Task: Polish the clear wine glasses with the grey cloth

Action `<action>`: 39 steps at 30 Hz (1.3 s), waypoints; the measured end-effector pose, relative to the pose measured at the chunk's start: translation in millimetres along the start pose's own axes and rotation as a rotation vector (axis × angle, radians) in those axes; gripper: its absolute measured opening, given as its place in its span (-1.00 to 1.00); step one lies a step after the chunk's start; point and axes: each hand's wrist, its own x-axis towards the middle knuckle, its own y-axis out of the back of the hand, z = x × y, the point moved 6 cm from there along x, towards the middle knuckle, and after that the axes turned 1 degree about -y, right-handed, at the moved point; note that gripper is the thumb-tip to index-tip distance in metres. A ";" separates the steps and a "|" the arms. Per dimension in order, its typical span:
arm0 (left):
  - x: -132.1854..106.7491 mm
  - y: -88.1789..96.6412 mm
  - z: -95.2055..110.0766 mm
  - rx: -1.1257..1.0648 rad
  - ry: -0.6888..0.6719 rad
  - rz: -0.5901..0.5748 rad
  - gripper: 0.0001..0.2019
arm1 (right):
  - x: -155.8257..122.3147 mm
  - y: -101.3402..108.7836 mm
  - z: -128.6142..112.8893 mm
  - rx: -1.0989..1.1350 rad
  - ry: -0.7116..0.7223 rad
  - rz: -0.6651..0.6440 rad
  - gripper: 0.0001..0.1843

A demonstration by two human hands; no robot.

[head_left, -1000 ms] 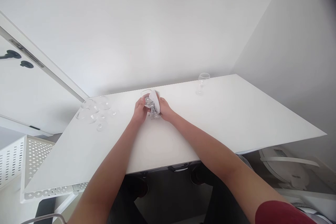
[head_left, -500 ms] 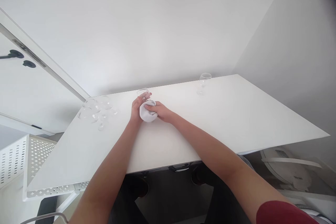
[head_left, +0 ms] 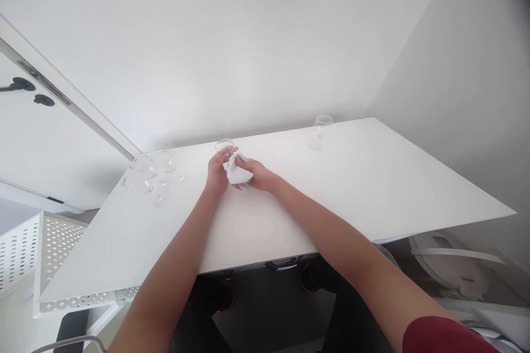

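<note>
Two bare hands meet near the centre of the frame, above a white table. The left hand is closed around the bowl of a clear drinking glass, whose rim shows a little above the fingers, toward the table's far edge. The right hand is gripping a white cloth, bunched, with the thumb pressed on it. This cloth is just below the bowl and hides the lower part of the glass, so I cannot tell how far it wraps around. At the left of the frame, a group of stemmed glasses stands close together near the table's corner. One single stemmed glass stands upright, right of the centre, near the far edge. A white perforated basket is at the lower left of the frame.
</note>
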 end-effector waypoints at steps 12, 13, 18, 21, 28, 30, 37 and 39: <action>0.5 -2.8 2.0 0.009 -0.056 -0.001 -0.48 | 5.7 17.2 0.0 -0.356 0.157 0.379 -0.49; 0.2 -2.3 1.8 0.004 -0.052 -0.004 -0.47 | 6.4 15.3 1.5 -0.289 0.131 0.323 -0.48; -1.0 -5.2 0.8 -0.029 -0.004 -0.095 -0.36 | -0.8 -1.4 -1.0 0.102 -0.013 -0.094 -0.43; -1.1 -8.0 0.9 -0.016 0.004 -0.141 -0.34 | -2.7 2.4 -3.9 0.131 0.008 -0.109 -0.45; -1.2 -11.5 3.8 0.012 -0.017 -0.179 -0.31 | 0.5 12.9 -0.6 0.059 0.015 -0.060 -0.40; -1.6 -12.4 3.2 -0.003 -0.012 -0.203 -0.29 | -0.8 13.2 -1.7 0.050 0.009 -0.056 -0.40; -0.2 -8.3 0.7 -0.017 -0.044 -0.164 -0.39 | 5.4 32.2 2.8 0.016 0.026 0.321 -0.42; 1.5 -4.4 3.1 -0.030 -0.103 -0.109 -0.43 | -1.7 58.3 2.0 0.036 0.109 0.680 -0.45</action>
